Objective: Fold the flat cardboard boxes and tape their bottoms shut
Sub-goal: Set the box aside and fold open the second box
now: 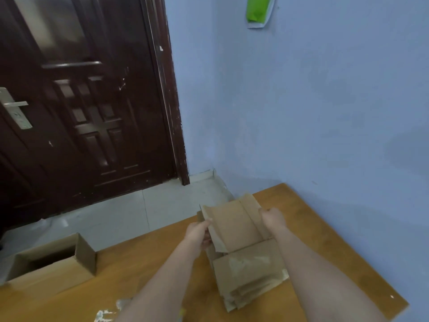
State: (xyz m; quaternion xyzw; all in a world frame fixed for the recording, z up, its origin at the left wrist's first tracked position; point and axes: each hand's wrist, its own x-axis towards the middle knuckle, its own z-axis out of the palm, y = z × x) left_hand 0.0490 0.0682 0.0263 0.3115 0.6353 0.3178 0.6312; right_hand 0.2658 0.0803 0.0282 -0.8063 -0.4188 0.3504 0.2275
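I hold a flat brown cardboard box [234,225] just above the wooden table [144,261], far from me. My left hand [199,232] grips its left edge with fingers curled round the flap. My right hand [273,217] grips its right edge near the top. Below and nearer to me lies a stack of flat cardboard boxes [249,277], the top one with old clear tape on it. My forearms cover parts of the stack's sides. No tape roll is in view.
A large open cardboard carton [50,266] stands at the table's left edge. A dark wooden door [88,108] and tiled floor [144,210] lie beyond. The blue wall [325,112] borders the table on the right. Crumpled tape scraps [105,314] lie near the front edge.
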